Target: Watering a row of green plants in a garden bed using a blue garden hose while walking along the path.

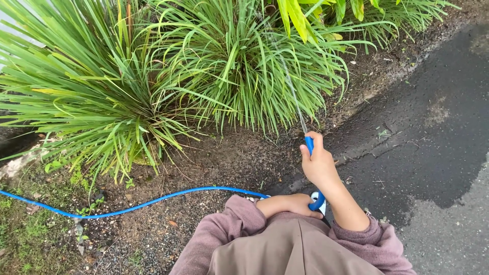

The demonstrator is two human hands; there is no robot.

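Water (294, 97) leaves the blue hose (153, 201) in a thin jet toward the tall grass clumps (239, 66). Right hand (318, 165) has its fingers wrapped round the hose end; left hand (288, 204) pinches the hose at the waist. A kink there would likely choke the flow, and a slack grip could spray the wet pavement (433, 127).

Garden edge, grass clumps (127, 86), soil, wet pavement (433, 127)

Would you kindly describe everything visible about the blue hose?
The hose is thin, blue and looks like flexible plastic. It runs from the left edge across bare soil in a shallow curve to the left hand, which grips it, then loops up to the right hand, which holds its end upright. A fine water jet sprays from it toward the grass clumps.
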